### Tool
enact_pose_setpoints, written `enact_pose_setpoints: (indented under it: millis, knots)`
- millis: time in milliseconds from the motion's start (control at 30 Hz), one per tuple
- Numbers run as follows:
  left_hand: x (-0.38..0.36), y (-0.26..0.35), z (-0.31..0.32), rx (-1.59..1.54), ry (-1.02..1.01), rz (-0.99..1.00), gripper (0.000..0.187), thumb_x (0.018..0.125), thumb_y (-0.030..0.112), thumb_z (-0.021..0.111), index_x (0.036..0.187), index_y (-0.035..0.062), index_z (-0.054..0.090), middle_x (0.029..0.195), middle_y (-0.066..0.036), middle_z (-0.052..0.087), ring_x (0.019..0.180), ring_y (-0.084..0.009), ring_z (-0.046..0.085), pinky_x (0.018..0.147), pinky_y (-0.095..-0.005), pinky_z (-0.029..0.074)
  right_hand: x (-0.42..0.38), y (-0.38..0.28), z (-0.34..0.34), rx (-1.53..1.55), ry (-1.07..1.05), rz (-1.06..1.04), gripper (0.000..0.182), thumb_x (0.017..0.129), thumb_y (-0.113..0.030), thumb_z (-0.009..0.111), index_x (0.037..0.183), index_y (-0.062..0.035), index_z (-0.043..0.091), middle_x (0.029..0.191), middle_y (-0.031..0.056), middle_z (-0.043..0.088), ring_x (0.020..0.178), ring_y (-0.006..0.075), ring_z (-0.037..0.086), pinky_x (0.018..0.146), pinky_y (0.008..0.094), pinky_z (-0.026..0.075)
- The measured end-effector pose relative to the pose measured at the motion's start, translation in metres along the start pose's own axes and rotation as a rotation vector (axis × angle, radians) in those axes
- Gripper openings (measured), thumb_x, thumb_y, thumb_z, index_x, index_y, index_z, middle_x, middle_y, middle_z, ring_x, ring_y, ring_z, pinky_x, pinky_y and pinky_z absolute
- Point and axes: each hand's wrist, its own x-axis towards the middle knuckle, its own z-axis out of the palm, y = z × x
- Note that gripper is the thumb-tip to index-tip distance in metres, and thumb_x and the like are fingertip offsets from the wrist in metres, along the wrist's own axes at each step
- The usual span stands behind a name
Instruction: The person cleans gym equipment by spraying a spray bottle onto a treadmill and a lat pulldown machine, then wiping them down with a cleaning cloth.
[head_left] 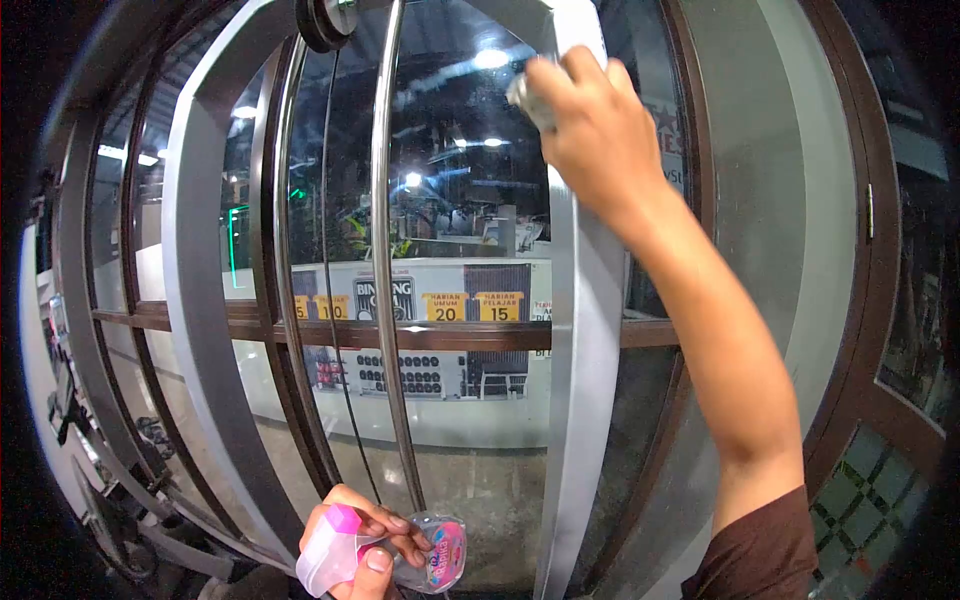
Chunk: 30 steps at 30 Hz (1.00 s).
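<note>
In the head view my left hand [375,540], low in the middle, is wrapped round a clear spray bottle [445,555]. The bottle is tilted, with a pink-and-white trigger head [330,550] and a pink label. High on the right, my right hand [605,130] grips a bunched whitish cloth [522,97], mostly hidden by the fingers. That hand is against the upper part of a grey metal upright [582,400] of a machine frame. My right arm reaches up in a dark brown sleeve.
Left of the upright run chrome guide rods [383,200], a thin cable [345,410] and a black pulley [326,22]. A second grey upright [190,300] stands further left. Behind are brown-framed windows [470,338], showing a white counter with yellow price signs. Gym equipment [75,400] lies far left.
</note>
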Motion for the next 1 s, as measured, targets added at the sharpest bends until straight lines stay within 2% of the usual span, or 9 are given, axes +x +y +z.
enact_pose_setpoints:
  millis: [100,167,267,567,600,633,733,800,1000]
  knots:
    - [-0.002,-0.004,-0.001,-0.008,-0.004,0.011,0.038,0.088,0.02,0.071,0.103,-0.0106,0.053,0.084,-0.015,0.061,0.061,-0.019,0.06,0.057,-0.0281,0.052,0.054,0.029,0.034,-0.083,0.193,0.071,0.024,0.08,-0.012,0.07,0.103,-0.0141,0.066,0.105,0.0118,0.065,0.094,0.0374,0.063,0.075,0.0447,0.055]
    - [-0.001,-0.007,-0.008,-0.018,-0.026,0.03,0.037,0.088,0.019,0.07,0.103,-0.0104,0.053,0.085,-0.015,0.061,0.061,-0.0191,0.06,0.058,-0.0282,0.052,0.079,0.035,0.019,0.031,0.081,0.265,0.027,0.084,-0.017,0.061,0.111,-0.0113,0.062,0.113,0.0171,0.056,0.104,0.0433,0.056,0.087,0.0502,0.049]
    - [0.001,-0.012,-0.023,-0.067,-0.083,0.004,0.032,0.09,0.012,0.066,0.108,-0.0086,0.049,0.086,-0.013,0.06,0.064,-0.0194,0.06,0.061,-0.0285,0.053,0.079,0.032,0.026,0.086,0.205,0.405,0.021,0.086,-0.021,0.061,0.105,-0.0111,0.062,0.112,0.0171,0.058,0.104,0.0424,0.057,0.086,0.0503,0.049]
    - [0.005,-0.028,-0.033,-0.036,-0.146,-0.063,0.035,0.092,0.011,0.062,0.117,-0.0073,0.045,0.087,-0.014,0.062,0.068,-0.0202,0.063,0.064,-0.0296,0.055,0.007,0.028,0.0,0.214,0.111,0.29,0.025,0.085,-0.035,0.069,0.098,-0.013,0.067,0.103,0.0138,0.066,0.088,0.0414,0.066,0.074,0.0513,0.054]
    - [0.0,-0.045,-0.028,-0.134,0.044,-0.024,0.035,0.086,0.019,0.068,0.102,-0.0015,0.044,0.087,-0.014,0.053,0.053,-0.021,0.06,0.056,-0.0399,0.057,-0.011,0.023,-0.004,0.201,0.073,0.291,0.029,0.084,-0.038,0.07,0.097,-0.0122,0.068,0.1,0.0145,0.065,0.085,0.0409,0.066,0.072,0.0505,0.053]
    - [-0.001,-0.045,-0.029,-0.142,0.045,-0.024,0.034,0.086,0.019,0.067,0.102,-0.0015,0.044,0.087,-0.014,0.053,0.053,-0.021,0.06,0.056,-0.0399,0.057,-0.034,0.012,-0.014,0.187,0.035,0.292,0.033,0.084,-0.041,0.071,0.097,-0.0114,0.068,0.097,0.0151,0.065,0.082,0.0403,0.066,0.071,0.0496,0.053]
    - [-0.001,-0.042,-0.027,-0.154,0.052,-0.029,0.034,0.087,0.018,0.067,0.101,-0.0022,0.044,0.088,-0.015,0.053,0.052,-0.0213,0.061,0.057,-0.0395,0.059,-0.104,-0.02,-0.05,0.298,-0.048,0.307,0.029,0.076,-0.022,0.077,0.102,-0.0119,0.069,0.091,0.0124,0.061,0.081,0.0357,0.065,0.068,0.0453,0.052]
    - [-0.004,-0.036,-0.03,-0.124,0.026,-0.046,0.034,0.087,0.018,0.067,0.102,-0.0025,0.044,0.089,-0.015,0.053,0.052,-0.0214,0.061,0.057,-0.0401,0.059,-0.137,-0.03,-0.065,0.332,-0.093,0.279,0.042,0.065,-0.007,0.078,0.106,-0.0116,0.069,0.091,0.0097,0.059,0.083,0.0319,0.062,0.07,0.0423,0.052]
    - [-0.003,-0.036,-0.034,-0.092,-0.009,-0.017,0.035,0.088,0.016,0.066,0.107,-0.0043,0.044,0.09,-0.016,0.056,0.058,-0.0215,0.06,0.058,-0.0373,0.056,-0.082,0.019,-0.035,0.259,0.055,0.154,0.034,0.074,-0.008,0.072,0.108,-0.0103,0.068,0.101,0.0118,0.062,0.095,0.0356,0.062,0.079,0.0437,0.051]
